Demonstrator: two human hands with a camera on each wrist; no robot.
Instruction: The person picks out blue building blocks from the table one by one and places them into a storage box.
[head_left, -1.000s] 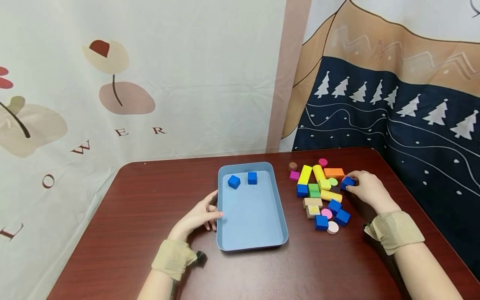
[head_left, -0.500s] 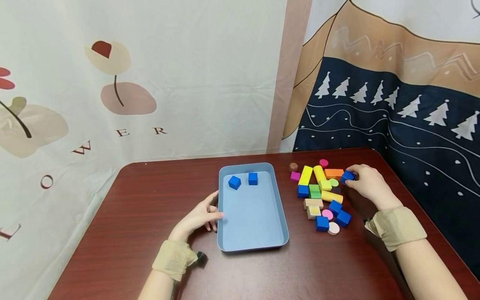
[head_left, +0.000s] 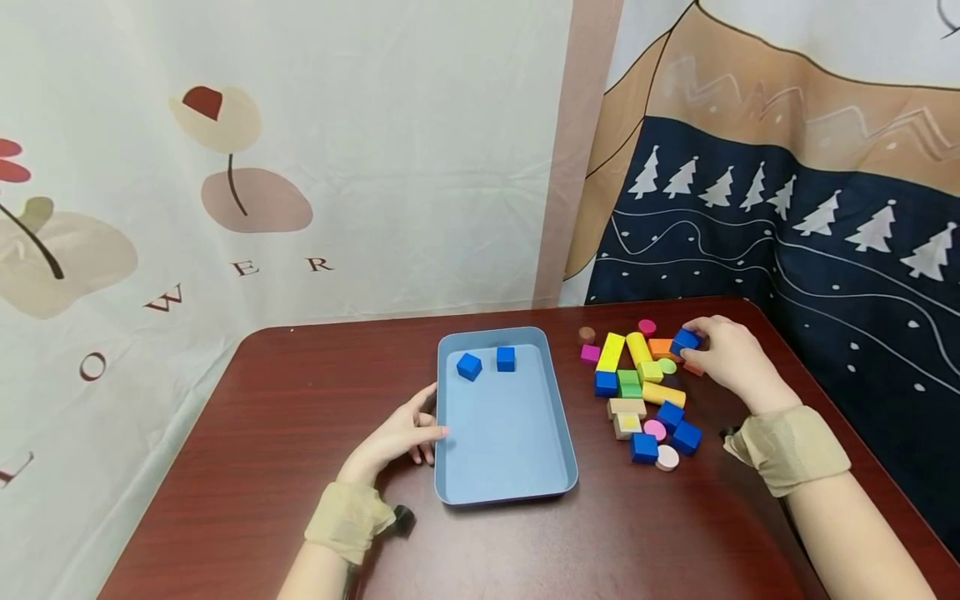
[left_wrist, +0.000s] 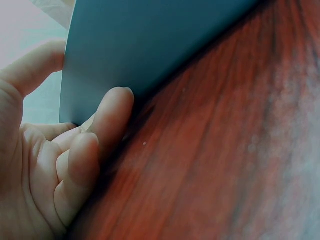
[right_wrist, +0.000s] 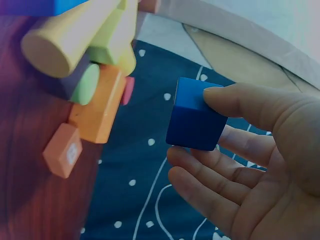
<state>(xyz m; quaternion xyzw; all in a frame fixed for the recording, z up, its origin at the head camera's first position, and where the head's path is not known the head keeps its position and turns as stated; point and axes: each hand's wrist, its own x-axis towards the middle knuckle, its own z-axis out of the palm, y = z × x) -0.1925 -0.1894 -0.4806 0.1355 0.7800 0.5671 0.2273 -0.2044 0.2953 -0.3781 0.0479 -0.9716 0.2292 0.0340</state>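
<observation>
My right hand (head_left: 733, 360) pinches a blue cube (right_wrist: 195, 120) between thumb and fingers, raised above the right end of a block pile. At the left side of a light blue tray (head_left: 506, 442), my left hand (head_left: 393, 433) holds the wall. Its thumb lies over the rim, and the left wrist view shows the other fingers (left_wrist: 115, 112) against the outside. Two blue cubes sit inside near the tray's far end, a tilted one (head_left: 468, 366) and a straighter one (head_left: 506, 359). Below the held cube are an orange block (right_wrist: 100, 107) and a smaller orange block (right_wrist: 64, 150).
Right of the tray, the pile includes a yellow block (head_left: 611, 352), a yellow cylinder (head_left: 663, 394), green blocks (head_left: 628, 382), wooden blocks (head_left: 626, 407) and several blue cubes (head_left: 643, 448). Patterned curtains (head_left: 420, 167) hang behind the brown table (head_left: 300, 400).
My right hand has lifted the blue cube away from the table and slightly left, uncovering the small orange block. The left hand and the tray stay in place.
</observation>
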